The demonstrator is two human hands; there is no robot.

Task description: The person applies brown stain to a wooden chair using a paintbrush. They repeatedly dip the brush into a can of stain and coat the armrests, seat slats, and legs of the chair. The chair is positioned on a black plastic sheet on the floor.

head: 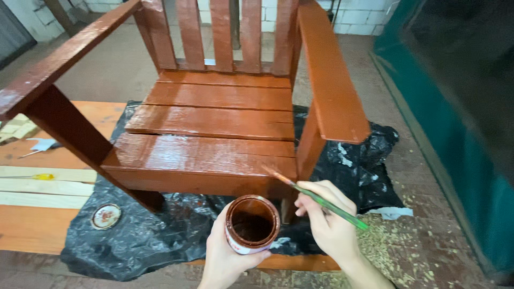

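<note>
A small wooden armchair (214, 123) coated in wet reddish-brown paint stands on black plastic sheeting (160, 235). My left hand (227, 257) grips an open tin of brown paint (251, 223) just below the seat's front edge. My right hand (329, 222) holds a thin green-handled brush (321, 200), its bristle tip touching the front right corner of the seat.
The sheeting lies over an orange wooden bench (32, 225). The tin's round lid (106, 216) rests on the plastic at the left. Pale wood strips (43, 187) and a yellow-handled tool (40, 176) lie further left. Sawdust covers the brick floor (407, 241); a green wall (471, 176) stands right.
</note>
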